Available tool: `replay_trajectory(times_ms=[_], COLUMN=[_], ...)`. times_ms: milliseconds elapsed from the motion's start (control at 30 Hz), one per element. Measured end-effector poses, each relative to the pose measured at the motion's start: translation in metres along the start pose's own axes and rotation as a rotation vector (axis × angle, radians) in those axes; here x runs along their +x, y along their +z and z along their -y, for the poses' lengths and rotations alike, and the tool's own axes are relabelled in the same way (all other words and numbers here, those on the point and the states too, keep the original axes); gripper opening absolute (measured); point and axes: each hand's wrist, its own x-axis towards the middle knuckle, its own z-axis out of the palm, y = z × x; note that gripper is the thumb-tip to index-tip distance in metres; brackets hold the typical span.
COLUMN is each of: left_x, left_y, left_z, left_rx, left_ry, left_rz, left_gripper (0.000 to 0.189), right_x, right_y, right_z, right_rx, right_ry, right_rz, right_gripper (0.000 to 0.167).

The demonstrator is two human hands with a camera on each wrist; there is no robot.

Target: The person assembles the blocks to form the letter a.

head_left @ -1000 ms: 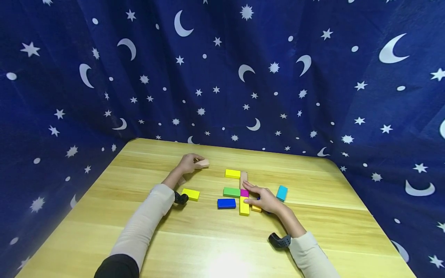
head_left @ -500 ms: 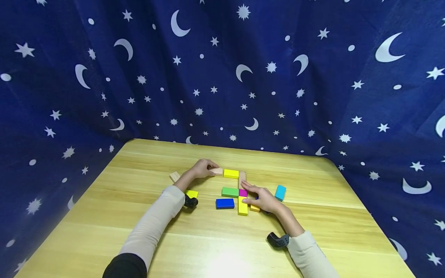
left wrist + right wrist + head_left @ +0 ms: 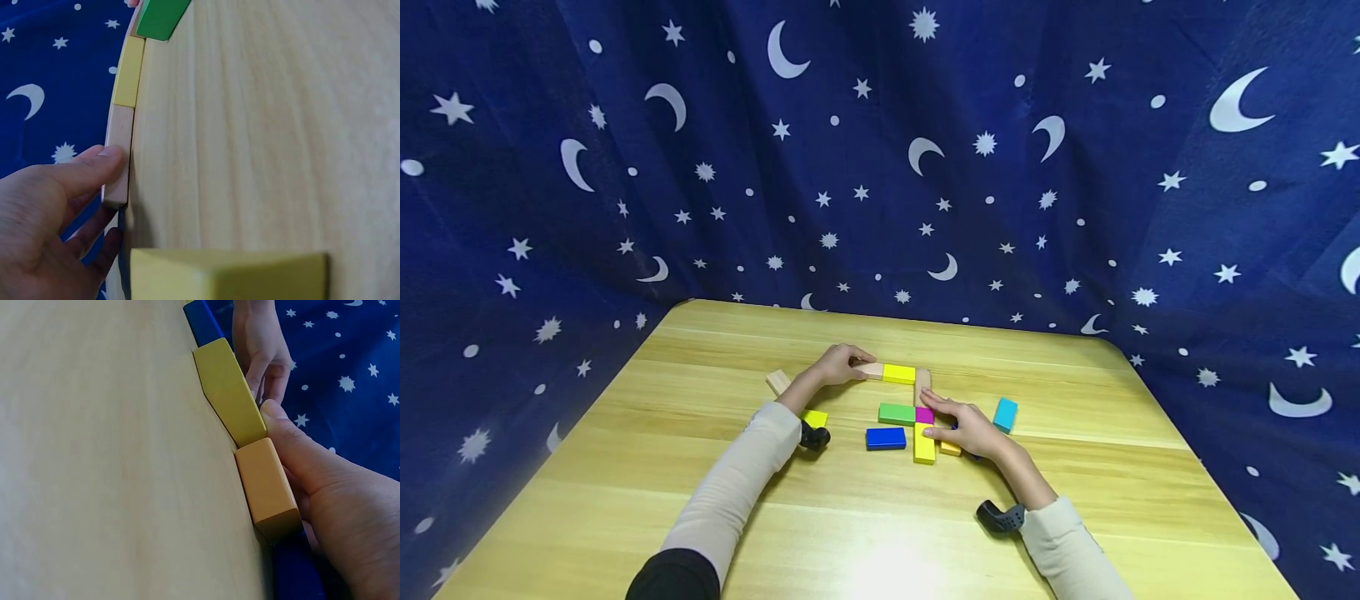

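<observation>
My left hand point(image 3: 838, 365) pinches a plain wooden block point(image 3: 119, 134) between thumb and fingers. The block's end meets a yellow block point(image 3: 898, 374), whose other end meets a second plain block point(image 3: 922, 383). That second block leads down to a magenta block point(image 3: 924, 414), with a green block point(image 3: 897, 414) on its left and another yellow block point(image 3: 924, 451) in front. Outstretched fingers of my right hand point(image 3: 972, 429) touch the second plain block, while its thumb rests at the front yellow block. An orange block point(image 3: 265, 481) lies beside that hand.
A blue block point(image 3: 886, 439) lies left of the front yellow one. Farther left are a loose plain block point(image 3: 778, 382) and a yellow block point(image 3: 815, 419) partly behind my left wrist. A light blue block point(image 3: 1005, 415) lies to the right. A starry curtain point(image 3: 880, 208) borders the table.
My left hand has brought the plain wooden block rightward, up against the end of the far yellow block. My right hand has stayed in place.
</observation>
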Motion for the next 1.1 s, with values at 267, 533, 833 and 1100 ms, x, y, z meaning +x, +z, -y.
replay_trajectory(times_ms=[267, 533, 833, 1100], left_x=[-0.004, -0.025, -0.07, -0.102], left_y=[-0.003, -0.018, 0.011, 0.044], left_z=[0.0, -0.007, -0.043, -0.057], left_rx=[-0.051, -0.094, -0.094, -0.121], left_ry=[0.007, 0.051, 0.153, 0.124], left_rz=[-0.022, -0.109, -0.19, -0.213], left_gripper=[0.039, 0.033, 0.028, 0.033], right_x=[0.0, -0.001, -0.003, -0.001], right_y=[0.002, -0.001, -0.002, -0.001], right_z=[0.0, 0.004, 0.003, 0.003], right_rx=[0.004, 0.008, -0.002, -0.008], right_ry=[0.006, 0.01, 0.025, 0.014], right_rz=[-0.003, -0.003, -0.015, -0.011], right_gripper=[0.068, 0.066, 0.066, 0.067])
